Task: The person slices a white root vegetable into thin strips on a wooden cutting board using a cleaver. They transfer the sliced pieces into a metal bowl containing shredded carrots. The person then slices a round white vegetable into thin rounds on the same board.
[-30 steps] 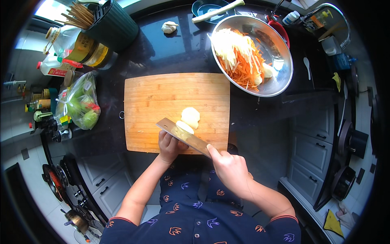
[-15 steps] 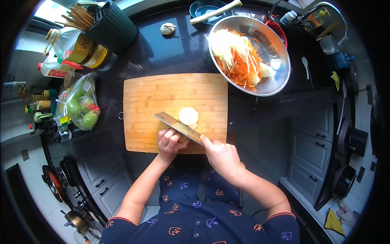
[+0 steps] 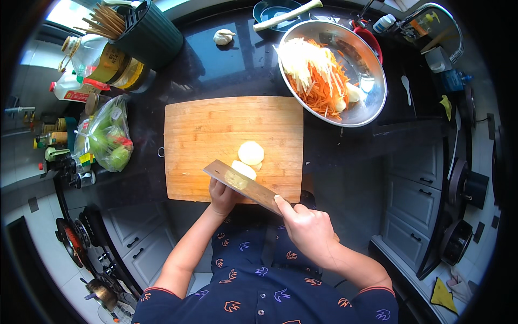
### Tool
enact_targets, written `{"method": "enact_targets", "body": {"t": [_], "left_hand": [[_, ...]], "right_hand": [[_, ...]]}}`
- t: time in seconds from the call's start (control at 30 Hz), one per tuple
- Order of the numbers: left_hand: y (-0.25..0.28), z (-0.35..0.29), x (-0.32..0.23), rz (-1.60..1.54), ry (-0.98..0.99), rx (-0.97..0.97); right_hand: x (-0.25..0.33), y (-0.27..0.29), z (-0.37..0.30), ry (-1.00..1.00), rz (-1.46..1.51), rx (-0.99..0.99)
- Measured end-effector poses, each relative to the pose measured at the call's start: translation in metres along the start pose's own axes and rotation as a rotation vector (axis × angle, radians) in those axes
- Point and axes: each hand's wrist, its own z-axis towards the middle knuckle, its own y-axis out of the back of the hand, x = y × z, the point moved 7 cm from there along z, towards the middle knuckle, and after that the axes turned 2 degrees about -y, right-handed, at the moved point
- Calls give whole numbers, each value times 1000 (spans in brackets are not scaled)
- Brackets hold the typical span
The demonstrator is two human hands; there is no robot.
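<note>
My right hand (image 3: pixel 310 229) grips a broad-bladed kitchen knife (image 3: pixel 245 189) at its handle end, the blade slanting up to the left above the near edge of a wooden cutting board (image 3: pixel 199 135). Behind the blade, the fingers of my left hand (image 3: pixel 220 197) are curled round a pale vegetable, mostly hidden by the knife. A pale cut slice (image 3: pixel 244 170) shows just past the blade's far side. Beyond it lies a round white slice (image 3: pixel 251 153), partly covering another one.
A metal bowl (image 3: pixel 372 100) with shredded carrot (image 3: pixel 324 89) and pale shreds stands behind the board's right corner. Garlic (image 3: pixel 224 36) lies behind the board. To the left are a plastic bag of green produce (image 3: pixel 108 135), bottles and a dark green chopstick holder (image 3: pixel 148 38).
The knife has moved toward me and slightly right with my right hand, uncovering another pale slice. My left fingers have drawn back behind the blade.
</note>
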Motion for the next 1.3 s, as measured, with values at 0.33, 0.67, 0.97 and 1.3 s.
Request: {"method": "enact_targets", "body": {"t": [0.33, 0.67, 0.97, 1.3], "left_hand": [[2, 4, -1, 43, 31, 23], [9, 28, -15, 116, -23, -56], [9, 31, -16, 70, -24, -78], [10, 30, -12, 0, 63, -54]], "right_hand": [[-2, -8, 4, -28, 28, 1], [-6, -34, 28, 0, -55, -43], [-16, -56, 45, -13, -76, -46], [-2, -9, 16, -7, 50, -6]]}}
